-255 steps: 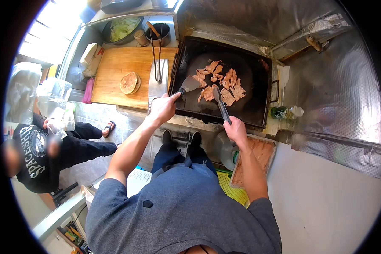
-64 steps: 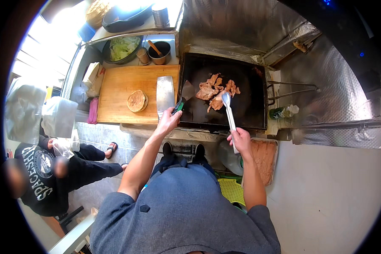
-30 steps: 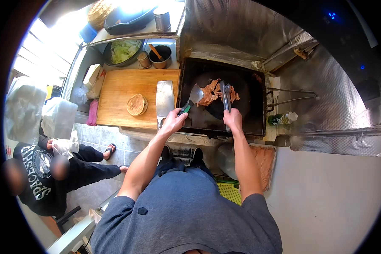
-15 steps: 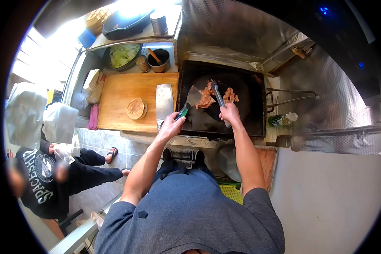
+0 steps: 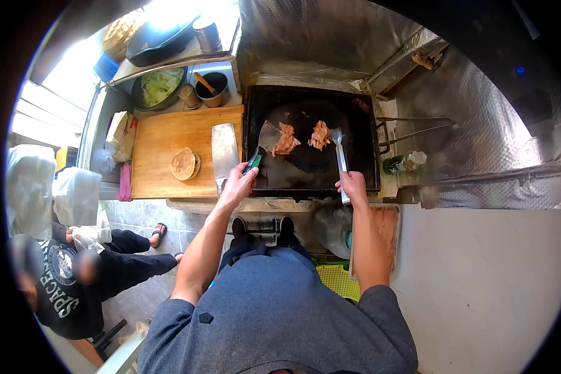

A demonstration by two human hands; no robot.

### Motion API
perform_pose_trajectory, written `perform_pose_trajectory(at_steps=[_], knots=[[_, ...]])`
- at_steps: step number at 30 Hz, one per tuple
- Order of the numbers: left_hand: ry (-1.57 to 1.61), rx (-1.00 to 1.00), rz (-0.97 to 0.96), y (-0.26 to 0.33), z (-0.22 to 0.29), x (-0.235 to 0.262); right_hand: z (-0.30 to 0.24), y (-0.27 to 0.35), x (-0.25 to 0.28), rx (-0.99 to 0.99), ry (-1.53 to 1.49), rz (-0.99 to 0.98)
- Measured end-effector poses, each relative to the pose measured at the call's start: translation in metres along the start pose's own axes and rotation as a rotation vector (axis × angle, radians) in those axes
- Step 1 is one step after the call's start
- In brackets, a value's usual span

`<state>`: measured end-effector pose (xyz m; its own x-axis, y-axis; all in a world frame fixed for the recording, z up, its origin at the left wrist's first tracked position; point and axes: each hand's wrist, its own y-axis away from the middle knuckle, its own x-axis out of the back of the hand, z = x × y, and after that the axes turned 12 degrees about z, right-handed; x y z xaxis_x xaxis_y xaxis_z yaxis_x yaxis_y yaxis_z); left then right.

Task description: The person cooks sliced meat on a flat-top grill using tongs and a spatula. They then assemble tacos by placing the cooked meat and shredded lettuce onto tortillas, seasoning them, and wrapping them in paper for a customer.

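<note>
On the black griddle (image 5: 349, 103) lie two small heaps of meat: the left heap (image 5: 286, 139) left of the griddle's middle, the right heap (image 5: 320, 135) just right of it, with a narrow gap between. At the griddle's front left corner, the left hand (image 5: 237, 186) has its fingers wrapped around the handle of a spatula (image 5: 254, 162). From those fingers the left heap lies ahead and to the right, its long axis running roughly front to back; this hand is nearer to it. The right hand (image 5: 353, 185), at the griddle's front edge, grips metal tongs (image 5: 342, 163) in its fingers; the right heap lies ahead and slightly left, beside the tips. Whether they touch it cannot be told. Left of the griddle, a cleaver (image 5: 225, 149) and round flatbread (image 5: 184, 164) rest on a wooden board (image 5: 159, 134).
</note>
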<state>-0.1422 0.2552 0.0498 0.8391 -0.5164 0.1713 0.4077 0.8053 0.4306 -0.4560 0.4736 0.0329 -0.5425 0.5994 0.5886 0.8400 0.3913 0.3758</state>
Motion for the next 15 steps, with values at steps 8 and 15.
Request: perform_pose_trajectory(at_steps=[8, 15], knots=[[0.008, 0.010, 0.011, -0.001, 0.011, -0.013, -0.013, 0.009, -0.027, 0.133, 0.042, -0.094], [0.171, 0.067, 0.035, -0.009, -0.021, 0.013, -0.056, 0.045, -0.017, 0.115, -0.246, -0.341]])
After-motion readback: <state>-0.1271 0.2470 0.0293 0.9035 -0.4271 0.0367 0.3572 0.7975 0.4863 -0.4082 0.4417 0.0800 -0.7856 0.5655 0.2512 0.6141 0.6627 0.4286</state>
